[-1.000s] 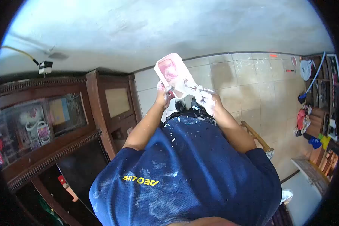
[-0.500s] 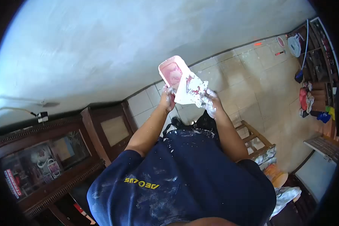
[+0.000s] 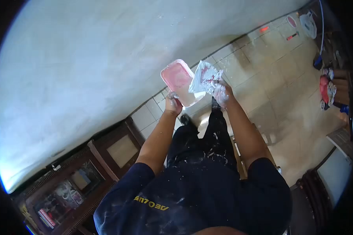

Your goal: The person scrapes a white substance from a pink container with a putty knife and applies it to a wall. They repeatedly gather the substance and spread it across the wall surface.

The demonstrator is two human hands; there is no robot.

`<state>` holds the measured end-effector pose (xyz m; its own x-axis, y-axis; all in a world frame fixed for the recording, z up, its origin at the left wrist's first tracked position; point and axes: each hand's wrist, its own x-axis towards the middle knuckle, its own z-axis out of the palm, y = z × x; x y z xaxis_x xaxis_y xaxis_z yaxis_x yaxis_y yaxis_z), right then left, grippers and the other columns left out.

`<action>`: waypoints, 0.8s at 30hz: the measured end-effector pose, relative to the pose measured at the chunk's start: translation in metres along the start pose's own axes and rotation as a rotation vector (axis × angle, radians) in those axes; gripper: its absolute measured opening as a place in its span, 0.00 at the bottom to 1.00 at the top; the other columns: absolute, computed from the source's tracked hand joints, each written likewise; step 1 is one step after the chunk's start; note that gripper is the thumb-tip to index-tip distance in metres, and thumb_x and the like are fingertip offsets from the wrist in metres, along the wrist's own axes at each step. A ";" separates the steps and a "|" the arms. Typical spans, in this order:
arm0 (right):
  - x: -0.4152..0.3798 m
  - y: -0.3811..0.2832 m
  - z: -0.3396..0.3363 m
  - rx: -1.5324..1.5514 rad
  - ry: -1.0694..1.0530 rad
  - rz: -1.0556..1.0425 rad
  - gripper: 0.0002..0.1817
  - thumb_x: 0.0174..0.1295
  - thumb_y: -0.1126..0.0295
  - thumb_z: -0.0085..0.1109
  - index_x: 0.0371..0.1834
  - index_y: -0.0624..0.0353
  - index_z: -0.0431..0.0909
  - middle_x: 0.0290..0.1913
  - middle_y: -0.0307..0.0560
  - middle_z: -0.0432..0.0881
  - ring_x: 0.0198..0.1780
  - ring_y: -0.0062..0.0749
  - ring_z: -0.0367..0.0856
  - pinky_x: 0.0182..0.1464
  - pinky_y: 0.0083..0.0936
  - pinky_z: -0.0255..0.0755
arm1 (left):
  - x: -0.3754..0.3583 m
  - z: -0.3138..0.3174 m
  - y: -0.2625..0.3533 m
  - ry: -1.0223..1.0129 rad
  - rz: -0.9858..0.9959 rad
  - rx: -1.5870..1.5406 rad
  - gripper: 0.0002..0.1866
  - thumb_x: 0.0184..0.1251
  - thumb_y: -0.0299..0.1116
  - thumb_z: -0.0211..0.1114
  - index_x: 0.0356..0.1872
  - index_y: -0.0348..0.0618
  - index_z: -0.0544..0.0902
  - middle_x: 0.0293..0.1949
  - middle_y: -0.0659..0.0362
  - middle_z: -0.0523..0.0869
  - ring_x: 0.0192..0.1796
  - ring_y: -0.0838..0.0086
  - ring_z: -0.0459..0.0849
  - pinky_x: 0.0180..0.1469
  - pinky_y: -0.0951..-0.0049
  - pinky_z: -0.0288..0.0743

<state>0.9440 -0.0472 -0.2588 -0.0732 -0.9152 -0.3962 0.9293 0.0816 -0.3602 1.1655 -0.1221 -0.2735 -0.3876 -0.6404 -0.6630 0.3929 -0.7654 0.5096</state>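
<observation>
My left hand (image 3: 172, 102) grips the near edge of a pink rectangular tray (image 3: 179, 80) smeared with pink and white paste, held up in front of me. My right hand (image 3: 222, 92), caked in white, holds a flat putty blade (image 3: 205, 77) streaked with pink, its edge resting against the tray's right rim. Both arms reach out over my plaster-spattered dark trousers and navy shirt. A pale plastered wall (image 3: 106, 58) fills the view just beyond the tray.
A wooden ladder or stool (image 3: 239, 156) stands beneath my legs on the beige tiled floor (image 3: 286, 78). A dark wooden cabinet with glass doors (image 3: 82, 184) sits at lower left. Shelves with clutter and bags (image 3: 327, 90) line the far right.
My view has tilted, so the cabinet slid down-left. The blade has shifted from lying over the tray to its right rim, and the tray now faces me more openly.
</observation>
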 end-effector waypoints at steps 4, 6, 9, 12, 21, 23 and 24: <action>0.062 0.014 -0.037 0.248 0.043 -0.135 0.27 0.58 0.70 0.54 0.62 0.63 0.61 0.53 0.47 0.72 0.55 0.37 0.72 0.61 0.34 0.65 | 0.036 -0.014 -0.011 -0.041 -0.034 0.039 0.25 0.49 0.38 0.51 0.50 0.37 0.75 0.52 0.51 0.78 0.56 0.60 0.75 0.58 0.59 0.69; 0.091 0.022 -0.044 0.237 0.099 -0.180 0.24 0.60 0.70 0.53 0.60 0.62 0.62 0.52 0.46 0.72 0.54 0.35 0.73 0.61 0.33 0.65 | 0.046 -0.038 -0.021 -0.003 -0.033 0.057 0.25 0.49 0.37 0.51 0.49 0.37 0.76 0.51 0.51 0.78 0.55 0.60 0.76 0.58 0.59 0.69; 0.142 0.029 -0.037 0.121 0.095 -0.307 0.19 0.62 0.69 0.54 0.55 0.59 0.64 0.49 0.43 0.72 0.53 0.30 0.73 0.58 0.32 0.67 | 0.047 -0.074 -0.028 0.004 -0.030 0.086 0.20 0.54 0.40 0.53 0.44 0.39 0.78 0.49 0.54 0.79 0.54 0.62 0.76 0.57 0.58 0.71; 0.194 0.040 -0.039 0.245 0.243 -0.268 0.20 0.59 0.69 0.58 0.53 0.59 0.66 0.47 0.43 0.73 0.49 0.28 0.74 0.53 0.28 0.70 | 0.032 -0.096 -0.029 -0.068 0.045 0.124 0.23 0.53 0.34 0.53 0.52 0.37 0.72 0.47 0.54 0.79 0.52 0.63 0.77 0.56 0.64 0.71; 0.239 0.117 -0.122 0.060 0.431 -0.476 0.17 0.58 0.66 0.59 0.49 0.60 0.72 0.42 0.39 0.76 0.44 0.27 0.76 0.48 0.24 0.71 | 0.020 -0.143 -0.013 0.218 -0.175 0.196 0.35 0.38 0.35 0.55 0.55 0.32 0.70 0.55 0.50 0.74 0.57 0.58 0.73 0.63 0.61 0.64; 0.234 0.122 -0.142 0.273 0.333 -0.346 0.15 0.60 0.67 0.56 0.49 0.59 0.71 0.44 0.39 0.75 0.48 0.28 0.74 0.53 0.25 0.68 | 0.024 -0.148 -0.010 0.184 -0.171 0.193 0.39 0.36 0.36 0.57 0.59 0.32 0.67 0.55 0.49 0.74 0.59 0.58 0.72 0.63 0.61 0.64; 0.228 0.109 -0.124 0.279 0.338 -0.354 0.15 0.60 0.67 0.56 0.49 0.59 0.71 0.44 0.39 0.75 0.48 0.28 0.74 0.53 0.25 0.68 | 0.024 -0.139 -0.006 0.167 -0.183 0.235 0.40 0.36 0.36 0.58 0.59 0.32 0.66 0.55 0.50 0.74 0.59 0.58 0.72 0.63 0.61 0.64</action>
<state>0.9839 -0.1977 -0.4931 -0.4672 -0.6867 -0.5569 0.8841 -0.3571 -0.3015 1.2696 -0.1242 -0.3687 -0.2845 -0.4865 -0.8261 0.1190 -0.8729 0.4731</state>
